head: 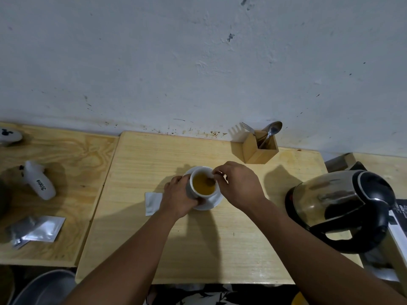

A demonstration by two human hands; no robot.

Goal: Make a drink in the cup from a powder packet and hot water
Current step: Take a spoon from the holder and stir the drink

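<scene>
Cup: the white cup (203,183) stands on a saucer (214,202) between the two hands, filled with yellow-brown drink.
Left hand: the left hand (178,198) is wrapped round the cup's near side, fingers curled on the wall.
Right hand: the right hand (239,186) pinches a spoon (210,178) whose bowl dips into the drink.
Step in hand: stirring, by my reading. Small, slow circles and a firm hold on the cup should avoid slopping onto the saucer. Scrape the bottom so no powder clumps.
Packet: a white packet (152,202) lies on the worktop (154,249) just outside the left hand.
Kettle: the steel kettle (339,205) sits well out past the right hand.
Holder: a wooden holder (261,148) with cutlery stands beyond the right hand.
Writing: a white device (40,183) far off the left hand bears dark lettering I cannot read. The packet shows none.
</scene>
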